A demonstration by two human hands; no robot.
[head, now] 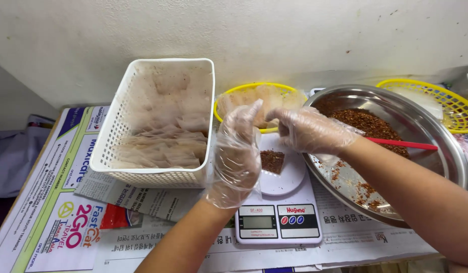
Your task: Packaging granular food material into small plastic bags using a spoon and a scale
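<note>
Both my hands wear thin clear plastic gloves. My left hand [237, 156] is raised above a small white kitchen scale [278, 221], fingers straight and together, thumb near the other hand. My right hand [308, 132] hovers over the scale's round platform, its fingertips pinched toward my left fingertips; whether a thin bag is between them I cannot tell. On the platform lies a small packet of reddish-brown flakes [272, 161]. To the right stands a big steel bowl [451, 151] with a heap of the same flakes [365, 124] and a red-handled utensil [403, 144].
A white plastic crate [120, 146] of thin translucent sachets stands at left. A yellow basket [244, 90] of the same sachets sits behind my hands, another yellow basket [458, 106] at far right. Newspapers [57, 212] cover the table against a white wall.
</note>
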